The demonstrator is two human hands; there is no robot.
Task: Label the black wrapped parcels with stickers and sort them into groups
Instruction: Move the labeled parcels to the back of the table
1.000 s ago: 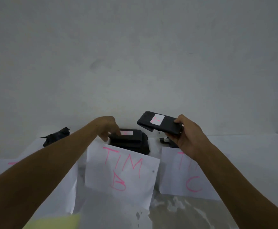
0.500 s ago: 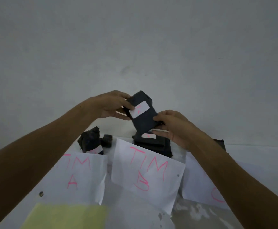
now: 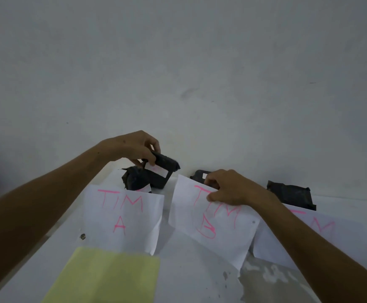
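3 white sheets lie on the table (image 3: 189, 278), lettered in pink — "TIM A" (image 3: 123, 217), "TIM B" (image 3: 213, 217), a third (image 3: 322, 232) partly hidden. The left hand (image 3: 132, 147) grips a black parcel (image 3: 166, 164) above the crumpled parcels (image 3: 143, 179) behind "TIM A". The right hand (image 3: 230, 189), fingers curled, pinches the "TIM B" sheet's top edge — another parcel (image 3: 199, 174) just behind it. 1 more parcel (image 3: 290, 194) sits behind the third sheet
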